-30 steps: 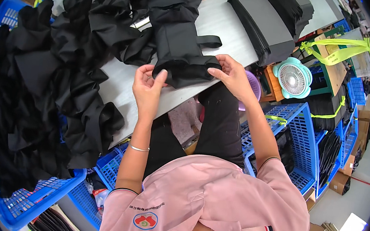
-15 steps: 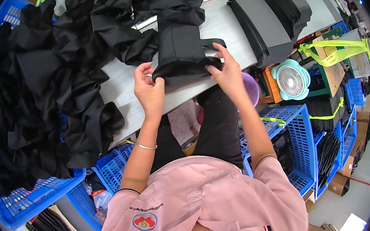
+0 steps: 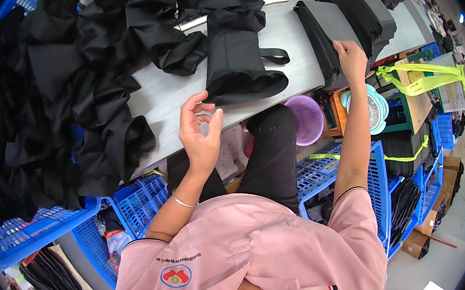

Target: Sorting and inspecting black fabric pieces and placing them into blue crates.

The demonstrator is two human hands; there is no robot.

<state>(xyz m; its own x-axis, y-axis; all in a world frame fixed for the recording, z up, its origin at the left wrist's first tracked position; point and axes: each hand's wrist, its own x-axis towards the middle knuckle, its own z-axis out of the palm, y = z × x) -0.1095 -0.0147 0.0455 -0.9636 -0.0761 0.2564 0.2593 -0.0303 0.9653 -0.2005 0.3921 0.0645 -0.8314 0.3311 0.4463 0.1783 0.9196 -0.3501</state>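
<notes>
The left hand (image 3: pixel 199 138) makes a loose C, with a gap between thumb and fingers and nothing in it. Its fingertips are by the near left corner of a black cloth piece (image 3: pixel 233 54), but I cannot tell if they touch. The right hand (image 3: pixel 352 61) is bent in at 3 o'clock from the cloth piece, over a stack of flat sheets (image 3: pixel 325 21); I cannot tell if it pinches one.

The cloth piece looks like a bag and lies on the desk (image 3: pixel 163 101), close to the edge. Its open end points to 6 o'clock, maybe so both hands can get at it. A strap (image 3: pixel 275 55) loops out at 3 o'clock.

The stack sits at 2 o'clock, with a second stack (image 3: pixel 360 11) behind it. They are neat and flat, maybe so sheets come off one by one. From 8 to 11 o'clock there is a big messy heap of black cloth (image 3: pixel 59 70); part of it is in a blue basket (image 3: pixel 23 247), which likely stops it sliding off. At 4 o'clock, a purple basket (image 3: pixel 306 119) stands below the desk edge. Past it, a fan (image 3: pixel 381 108) peeks out behind the right arm, perhaps for cool air
</notes>
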